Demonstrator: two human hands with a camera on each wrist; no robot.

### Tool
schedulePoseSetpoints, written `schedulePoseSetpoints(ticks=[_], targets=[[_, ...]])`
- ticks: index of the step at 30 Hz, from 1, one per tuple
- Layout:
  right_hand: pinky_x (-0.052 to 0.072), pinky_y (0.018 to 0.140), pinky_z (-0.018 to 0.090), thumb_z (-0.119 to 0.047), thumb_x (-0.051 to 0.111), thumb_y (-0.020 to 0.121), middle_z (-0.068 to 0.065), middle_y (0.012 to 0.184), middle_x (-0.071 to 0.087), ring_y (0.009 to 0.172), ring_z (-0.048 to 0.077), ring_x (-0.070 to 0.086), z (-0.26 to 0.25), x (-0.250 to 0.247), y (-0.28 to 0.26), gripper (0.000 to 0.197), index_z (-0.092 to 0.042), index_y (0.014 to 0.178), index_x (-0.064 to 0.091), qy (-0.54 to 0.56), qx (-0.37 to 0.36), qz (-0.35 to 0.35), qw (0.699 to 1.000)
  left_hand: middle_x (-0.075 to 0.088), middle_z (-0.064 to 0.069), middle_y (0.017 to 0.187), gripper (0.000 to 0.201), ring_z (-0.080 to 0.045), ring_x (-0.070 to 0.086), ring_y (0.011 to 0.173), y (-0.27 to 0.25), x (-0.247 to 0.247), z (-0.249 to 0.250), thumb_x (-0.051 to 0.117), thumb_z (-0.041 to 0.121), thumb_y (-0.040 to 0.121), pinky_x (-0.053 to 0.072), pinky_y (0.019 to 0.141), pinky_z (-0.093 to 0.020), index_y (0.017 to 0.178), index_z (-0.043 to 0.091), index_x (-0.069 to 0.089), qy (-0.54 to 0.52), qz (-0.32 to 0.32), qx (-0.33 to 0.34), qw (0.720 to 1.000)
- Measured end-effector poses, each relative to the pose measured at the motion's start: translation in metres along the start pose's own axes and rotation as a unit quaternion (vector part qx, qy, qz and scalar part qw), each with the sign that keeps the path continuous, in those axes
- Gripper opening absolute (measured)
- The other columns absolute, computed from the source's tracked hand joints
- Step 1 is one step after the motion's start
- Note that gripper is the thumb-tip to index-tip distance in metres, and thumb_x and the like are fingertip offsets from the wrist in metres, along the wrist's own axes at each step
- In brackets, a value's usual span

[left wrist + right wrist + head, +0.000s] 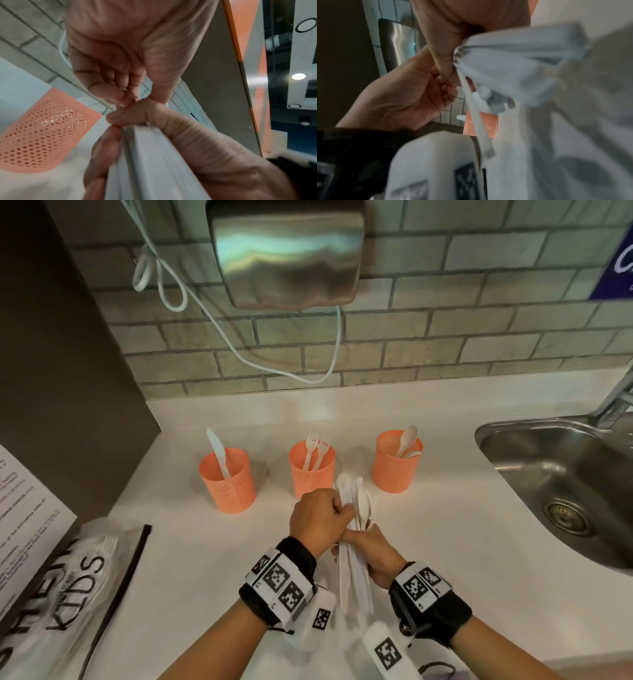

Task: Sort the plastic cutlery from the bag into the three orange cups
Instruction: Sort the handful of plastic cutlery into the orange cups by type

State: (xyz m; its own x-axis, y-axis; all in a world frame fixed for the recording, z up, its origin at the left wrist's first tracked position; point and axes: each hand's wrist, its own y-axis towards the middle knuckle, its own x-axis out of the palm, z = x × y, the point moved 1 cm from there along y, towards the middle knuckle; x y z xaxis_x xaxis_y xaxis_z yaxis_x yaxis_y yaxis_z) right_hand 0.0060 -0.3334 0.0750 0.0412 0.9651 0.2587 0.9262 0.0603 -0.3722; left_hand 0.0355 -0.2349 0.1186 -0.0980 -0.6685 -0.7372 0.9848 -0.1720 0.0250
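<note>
Three orange perforated cups stand in a row on the white counter: the left cup (pixel 227 481) holds a knife, the middle cup (pixel 311 470) two forks, the right cup (pixel 397 463) spoons. In front of the middle cup my right hand (pixel 363 537) grips a bundle of white plastic cutlery (pixel 354 573) round its middle. My left hand (pixel 344 510) pinches one white piece at the top of the bundle; which kind it is cannot be told. In the right wrist view that thin handle (pixel 477 121) runs down from my left fingers (pixel 448 82). The bag (pixel 68 594) lies at the near left with forks inside.
A steel sink (pixel 561 484) is set into the counter on the right, with a tap behind it. A steel hand dryer (pixel 287 251) and its white cable (pixel 219 320) hang on the tiled wall. A dark panel (pixel 68 371) and a printed sheet (pixel 24 515) stand at left.
</note>
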Motion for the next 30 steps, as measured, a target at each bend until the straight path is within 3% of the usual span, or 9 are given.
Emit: schedulePoseSetpoints(ticks=[4,7,14,17,19,22,24,27,30], targets=[[0.048,0.045,0.022,0.01,0.055,0.081,-0.002,0.053,0.06,0.044,0.013,0.054,-0.001,0.0,-0.004,0.018,-0.007,0.083,0.061,0.022,0.014,-0.038,0.999,0.062,-0.01,0.061,0.031,-0.033,0.065,0.067,0.009,-0.001,-0.008,0.052,0.022,0.09,0.054,0.072,-0.038,0.062,0.015,0.042,-0.114,-0.002,-0.044,0.992],[0.048,0.047,0.025,0.008,0.057,0.08,0.002,0.056,0.057,0.046,0.016,0.054,0.002,-0.001,-0.004,0.02,-0.006,0.093,0.062,0.011,0.026,-0.036,0.999,0.064,-0.011,0.061,0.028,-0.035,0.069,0.066,0.01,-0.002,-0.008,0.048,0.022,0.094,0.057,0.073,-0.045,0.068,0.013,0.042,-0.177,0.014,-0.061,0.982],[0.048,0.047,0.025,0.004,0.06,0.079,0.005,0.056,0.052,0.047,0.015,0.054,0.002,-0.008,-0.005,0.013,-0.008,0.078,0.053,-0.022,0.054,-0.04,0.998,0.067,-0.023,0.092,0.016,-0.032,0.068,0.071,0.028,-0.018,-0.007,0.039,0.021,0.099,0.059,0.062,-0.037,0.092,0.007,0.044,-0.268,0.092,-0.07,0.956],[0.048,0.045,0.024,0.003,0.058,0.08,0.001,0.051,0.052,0.046,0.014,0.054,0.004,-0.011,-0.005,0.014,-0.008,0.073,0.054,-0.018,0.064,-0.047,0.997,0.063,-0.023,0.091,0.014,-0.033,0.066,0.075,0.043,-0.034,-0.008,0.037,0.021,0.1,0.059,0.063,-0.038,0.092,0.01,0.042,-0.317,0.16,-0.073,0.932],[0.047,0.046,0.023,0.0,0.057,0.081,0.001,0.052,0.053,0.047,0.013,0.053,0.003,-0.011,-0.005,0.013,-0.009,0.072,0.055,-0.018,0.065,-0.046,0.997,0.058,-0.014,0.075,0.012,-0.022,0.064,0.058,0.048,-0.044,-0.008,0.032,0.019,0.101,0.057,0.057,-0.032,0.095,0.012,0.041,-0.398,0.18,-0.083,0.896],[0.047,0.049,0.024,-0.003,0.055,0.084,0.003,0.058,0.054,0.047,0.014,0.053,0.002,-0.012,-0.001,0.009,-0.01,0.08,0.057,-0.003,0.057,-0.03,0.998,0.041,-0.001,0.063,0.019,-0.004,0.04,0.034,0.045,-0.051,-0.011,0.029,0.022,0.101,0.031,0.034,-0.014,0.091,0.017,0.043,-0.466,0.142,-0.123,0.865],[0.048,0.051,0.026,-0.002,0.054,0.083,0.004,0.058,0.054,0.047,0.017,0.054,0.003,-0.012,0.003,0.006,-0.008,0.083,0.057,0.011,0.047,-0.013,0.999,0.038,0.004,0.059,0.019,-0.004,0.033,0.037,0.035,-0.048,-0.01,0.042,0.03,0.098,0.025,0.033,-0.014,0.084,0.02,0.048,-0.417,0.091,-0.123,0.896],[0.051,0.053,0.027,-0.001,0.055,0.081,0.005,0.057,0.055,0.048,0.017,0.061,0.004,-0.009,0.005,0.007,-0.006,0.077,0.057,-0.032,0.011,0.022,0.999,0.045,0.007,0.053,0.019,-0.004,0.042,0.044,0.016,-0.03,-0.007,0.064,0.023,0.086,0.03,0.037,-0.011,0.069,0.019,0.056,-0.279,0.049,-0.064,0.957],[0.053,0.056,0.026,0.005,0.054,0.081,0.011,0.065,0.056,0.055,0.018,0.06,0.006,-0.002,0.007,0.009,0.001,0.086,0.06,-0.048,-0.04,0.049,0.997,0.054,0.009,0.058,0.026,0.0,0.051,0.051,0.007,-0.009,-0.005,0.065,0.024,0.083,0.036,0.051,-0.016,0.06,0.021,0.053,-0.177,0.019,-0.015,0.984]])
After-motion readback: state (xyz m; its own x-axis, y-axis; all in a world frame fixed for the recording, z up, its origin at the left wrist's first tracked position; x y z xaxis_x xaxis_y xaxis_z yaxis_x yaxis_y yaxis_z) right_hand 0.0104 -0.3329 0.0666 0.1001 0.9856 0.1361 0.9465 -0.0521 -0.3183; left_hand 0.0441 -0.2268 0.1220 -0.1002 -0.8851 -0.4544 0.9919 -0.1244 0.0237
